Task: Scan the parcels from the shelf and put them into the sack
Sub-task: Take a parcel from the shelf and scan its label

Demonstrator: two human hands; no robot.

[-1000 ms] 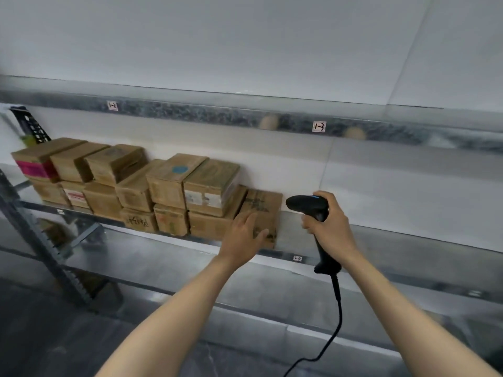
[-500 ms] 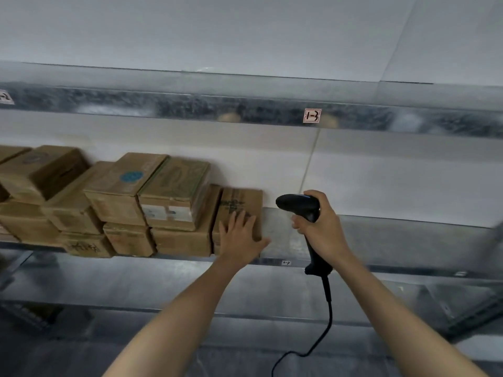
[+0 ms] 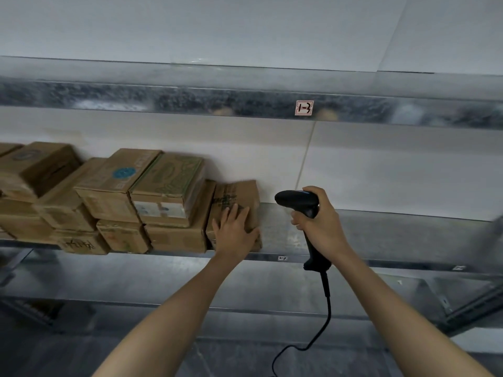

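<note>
Above the parcels (image 3: 166,183), shelf label (image 3: 304,108) "1-3"

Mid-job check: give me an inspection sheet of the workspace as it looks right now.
Surface: metal shelf, bare to the right of the parcels.
Job's things: end parcel at the right end of the row; stacked parcels to its left; scanner; sack not in view.
Clutter: nothing seen.
Hands: left hand lies flat on the end parcel; right hand grips the scanner's handle.
Cables: cable hangs from the scanner's handle and runs out of frame below.
Surroundings: upper beam with a label; white wall behind.
</note>
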